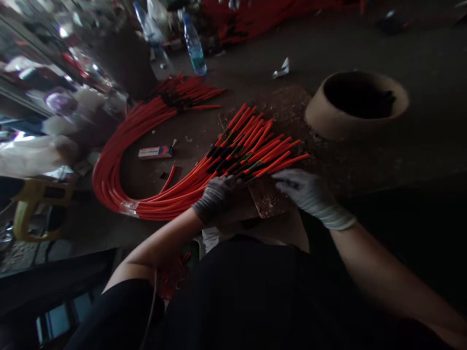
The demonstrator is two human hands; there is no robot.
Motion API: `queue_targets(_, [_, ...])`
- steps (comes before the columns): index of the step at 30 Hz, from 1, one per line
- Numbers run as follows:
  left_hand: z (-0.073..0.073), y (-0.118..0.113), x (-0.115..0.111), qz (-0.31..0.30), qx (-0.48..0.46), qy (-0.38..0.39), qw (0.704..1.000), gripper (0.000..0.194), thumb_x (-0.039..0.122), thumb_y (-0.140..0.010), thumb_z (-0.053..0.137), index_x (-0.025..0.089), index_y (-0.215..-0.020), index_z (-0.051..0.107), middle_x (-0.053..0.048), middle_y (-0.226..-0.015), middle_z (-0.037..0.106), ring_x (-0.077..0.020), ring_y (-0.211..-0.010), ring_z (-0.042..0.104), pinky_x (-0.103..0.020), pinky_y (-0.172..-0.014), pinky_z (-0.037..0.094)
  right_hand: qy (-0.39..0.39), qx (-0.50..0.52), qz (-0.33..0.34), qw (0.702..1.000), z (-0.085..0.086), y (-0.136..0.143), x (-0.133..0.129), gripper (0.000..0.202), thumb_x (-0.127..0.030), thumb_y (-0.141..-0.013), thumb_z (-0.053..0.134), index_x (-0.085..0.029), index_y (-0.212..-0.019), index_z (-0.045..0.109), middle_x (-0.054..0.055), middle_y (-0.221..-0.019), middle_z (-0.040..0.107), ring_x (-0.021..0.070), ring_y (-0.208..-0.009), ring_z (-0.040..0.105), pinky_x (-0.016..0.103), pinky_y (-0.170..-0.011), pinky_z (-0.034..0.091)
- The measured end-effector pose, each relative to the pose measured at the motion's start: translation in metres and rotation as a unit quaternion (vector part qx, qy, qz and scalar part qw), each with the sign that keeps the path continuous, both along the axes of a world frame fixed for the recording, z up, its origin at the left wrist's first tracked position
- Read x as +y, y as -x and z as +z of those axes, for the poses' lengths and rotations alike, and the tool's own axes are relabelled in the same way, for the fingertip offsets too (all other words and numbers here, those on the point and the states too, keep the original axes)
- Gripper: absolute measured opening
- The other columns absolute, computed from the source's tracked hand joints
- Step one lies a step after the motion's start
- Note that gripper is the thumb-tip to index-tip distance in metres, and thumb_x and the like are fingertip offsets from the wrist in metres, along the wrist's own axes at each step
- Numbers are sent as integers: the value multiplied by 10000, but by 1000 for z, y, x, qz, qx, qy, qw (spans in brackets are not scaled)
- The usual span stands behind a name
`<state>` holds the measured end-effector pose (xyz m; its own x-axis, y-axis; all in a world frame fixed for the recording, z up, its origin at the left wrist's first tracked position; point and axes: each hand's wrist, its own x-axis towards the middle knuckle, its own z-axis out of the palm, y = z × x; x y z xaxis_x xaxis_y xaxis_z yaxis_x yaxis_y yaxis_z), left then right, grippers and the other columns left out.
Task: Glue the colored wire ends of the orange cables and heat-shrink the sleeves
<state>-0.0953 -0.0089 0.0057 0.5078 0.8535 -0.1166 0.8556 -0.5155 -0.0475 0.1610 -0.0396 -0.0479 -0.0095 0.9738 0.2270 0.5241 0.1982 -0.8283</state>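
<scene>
A bundle of orange cables curves round in a loop, with black and some green bands near its fanned-out ends. My left hand, in a grey knit glove, rests at the near edge of the fan with its fingers curled at a cable close to the dark bands. Just right of the tips, my right hand wears a similar glove. Its fingers are bent together by the nearest cables; what lies between them is too dark and blurred to make out. Beneath the hands is a brown board.
A small carton and a short orange piece lie inside the loop. Behind stands a plastic bottle. A wide pale pot sits at right, a yellow-and-black tool at left. Bags and clutter crowd the left side.
</scene>
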Motion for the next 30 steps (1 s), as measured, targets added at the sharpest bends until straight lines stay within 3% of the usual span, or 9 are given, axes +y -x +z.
queue_targets(3, [-27,-30,-21,23,41,11,999,415,223,-1049,333,161,-1352,610,-181,-1309,638,-288,-1115,665,-385,-832,553,-76,-241,95,963,-2,28,17,306,-169,-886,642,-208,-1171,744,118,-1293,703,326,-1247,599,565,-1121,408])
queue_targets(6, [-30,-27,-28,32,13,-12,999,402,205,-1045,353,158,-1347,613,-185,-1396,598,-294,-1192,643,-411,-936,546,-91,-364,119,919,0,36,25,265,-170,-937,572,-222,-1137,737,112,-1208,722,327,-1203,588,583,-1097,376])
queue_targets(12, [-31,-24,-55,18,-109,33,993,296,352,-1021,510,183,-1216,656,-91,-1090,741,-201,-1015,708,-274,-844,539,-178,-474,224,833,3,3,-3,343,-250,-986,428,-254,-1191,702,105,-1010,720,249,-910,569,404,-778,343])
queue_targets(15, [-36,-35,-66,11,-85,32,996,328,392,-1037,446,183,-1065,697,-98,-980,741,-211,-912,705,-274,-734,511,-155,-485,231,829,-4,-23,-4,301,-284,-957,458,-284,-1087,730,94,-945,721,227,-821,528,387,-715,278])
queue_targets(18, [-33,-43,-69,3,-70,40,997,343,384,-1038,420,181,-1077,693,-107,-966,736,-220,-876,692,-279,-695,493,-125,-444,214,861,-15,-52,7,221,-285,-885,545,-257,-952,754,117,-863,708,224,-777,497,393,-706,267])
queue_targets(22, [-29,-41,-64,14,-73,58,996,361,365,-1051,386,194,-1113,699,-101,-991,741,-229,-895,694,-306,-726,510,-145,-220,-12,965,-14,-93,18,53,-255,-711,669,-227,-751,691,75,-680,589,212,-719,475,401,-748,353])
queue_targets(25, [-31,-41,-49,-23,-72,42,996,326,386,-1020,474,196,-1142,708,-117,-1121,724,-269,-1056,675,-350,-837,527,-235,-66,-244,938,-2,-105,20,241,-267,-872,459,-244,-1057,613,82,-935,603,229,-842,537,418,-842,424])
queue_targets(27, [-34,-45,-35,-22,-59,10,998,353,385,-988,535,161,-1216,685,-158,-1275,661,-303,-1160,635,-367,-874,529,-226,88,-344,907,0,-94,21,312,-235,-881,402,-268,-1170,517,47,-994,585,181,-812,550,354,-792,460])
queue_targets(30, [-36,-55,-16,18,-20,3,1000,385,221,-1014,418,98,-1326,607,-200,-1352,598,-296,-1183,629,-355,-855,535,-104,236,-354,899,-11,-62,21,127,-228,-741,601,-229,-862,563,-44,-679,530,110,-559,474,258,-565,429])
